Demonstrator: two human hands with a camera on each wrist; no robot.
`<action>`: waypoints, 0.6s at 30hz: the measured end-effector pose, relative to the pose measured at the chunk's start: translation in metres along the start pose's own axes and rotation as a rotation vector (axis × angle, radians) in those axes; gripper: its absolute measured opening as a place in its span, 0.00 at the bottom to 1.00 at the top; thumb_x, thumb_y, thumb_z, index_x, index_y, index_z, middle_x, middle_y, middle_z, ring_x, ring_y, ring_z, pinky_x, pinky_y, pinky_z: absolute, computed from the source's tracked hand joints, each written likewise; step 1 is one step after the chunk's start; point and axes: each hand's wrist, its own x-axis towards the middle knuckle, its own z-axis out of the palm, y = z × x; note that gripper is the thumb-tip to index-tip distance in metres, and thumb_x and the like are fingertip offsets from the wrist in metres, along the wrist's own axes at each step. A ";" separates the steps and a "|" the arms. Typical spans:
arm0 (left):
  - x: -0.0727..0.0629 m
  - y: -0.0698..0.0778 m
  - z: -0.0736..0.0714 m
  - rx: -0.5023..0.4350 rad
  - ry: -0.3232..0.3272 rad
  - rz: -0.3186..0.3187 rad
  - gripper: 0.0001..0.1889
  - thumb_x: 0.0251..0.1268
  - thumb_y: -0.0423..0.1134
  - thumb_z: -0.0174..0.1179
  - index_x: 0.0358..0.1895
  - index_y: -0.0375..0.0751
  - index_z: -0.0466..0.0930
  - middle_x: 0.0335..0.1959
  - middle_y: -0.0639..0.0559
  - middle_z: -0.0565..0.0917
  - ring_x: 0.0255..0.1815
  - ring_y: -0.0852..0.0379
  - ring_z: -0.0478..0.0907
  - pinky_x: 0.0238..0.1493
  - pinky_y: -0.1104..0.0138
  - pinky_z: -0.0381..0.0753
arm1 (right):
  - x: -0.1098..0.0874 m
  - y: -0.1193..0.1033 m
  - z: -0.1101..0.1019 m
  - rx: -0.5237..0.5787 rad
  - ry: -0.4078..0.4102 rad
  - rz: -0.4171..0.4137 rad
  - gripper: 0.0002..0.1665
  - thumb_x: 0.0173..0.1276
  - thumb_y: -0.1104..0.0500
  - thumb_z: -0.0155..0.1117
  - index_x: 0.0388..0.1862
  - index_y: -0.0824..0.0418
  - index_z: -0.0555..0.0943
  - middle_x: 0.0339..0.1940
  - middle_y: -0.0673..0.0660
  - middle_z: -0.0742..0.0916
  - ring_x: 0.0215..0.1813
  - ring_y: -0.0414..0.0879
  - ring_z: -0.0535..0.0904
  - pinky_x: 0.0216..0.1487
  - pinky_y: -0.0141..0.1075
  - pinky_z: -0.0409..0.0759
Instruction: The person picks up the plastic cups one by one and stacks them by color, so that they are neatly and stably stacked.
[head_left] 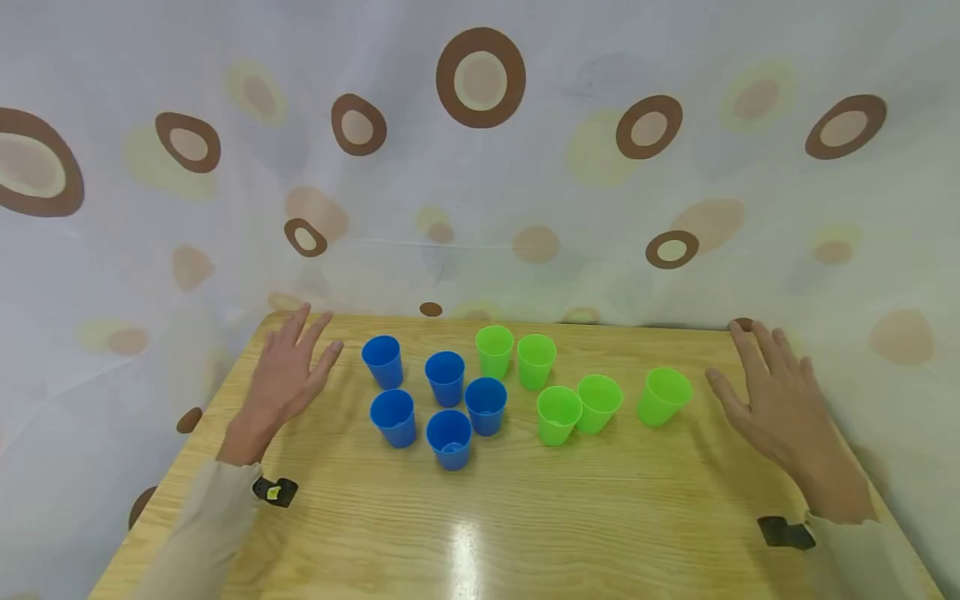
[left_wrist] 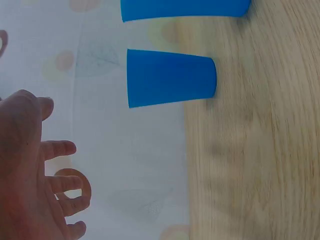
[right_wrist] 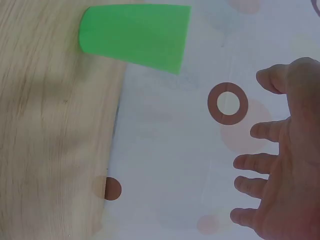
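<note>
Several blue cups (head_left: 449,442) stand mouth-up in a loose group left of the table's middle. To their right, several green cups (head_left: 558,417) stand mouth-up too, one green cup (head_left: 663,398) apart at the right. My left hand (head_left: 283,375) is over the left side of the table, fingers spread and holding nothing, nearest to a blue cup (left_wrist: 170,79). Over the right side, my right hand (head_left: 780,408) has its fingers extended and apart, also with nothing in it. The lone green cup (right_wrist: 135,36) is the nearest thing to that hand.
The cups stand on a light wooden table (head_left: 525,517) with a glare spot near its front. A pale cloth (head_left: 480,183) with brown and beige rings hangs behind the table and along both sides. Dark straps show at both wrists.
</note>
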 end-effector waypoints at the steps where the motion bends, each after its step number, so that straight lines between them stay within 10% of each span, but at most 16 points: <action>1: 0.000 0.003 0.000 -0.013 0.014 0.007 0.31 0.84 0.53 0.45 0.77 0.36 0.63 0.79 0.28 0.55 0.78 0.26 0.52 0.73 0.30 0.50 | 0.000 -0.001 0.000 0.015 0.010 -0.001 0.43 0.81 0.47 0.52 0.84 0.65 0.51 0.79 0.77 0.58 0.79 0.78 0.45 0.67 0.81 0.40; 18: 0.002 0.065 0.015 -0.296 0.053 0.051 0.29 0.81 0.49 0.53 0.78 0.41 0.65 0.77 0.36 0.63 0.77 0.34 0.60 0.72 0.35 0.61 | -0.009 -0.009 0.007 0.360 0.150 0.022 0.41 0.79 0.58 0.58 0.84 0.61 0.52 0.81 0.71 0.60 0.79 0.73 0.52 0.72 0.74 0.49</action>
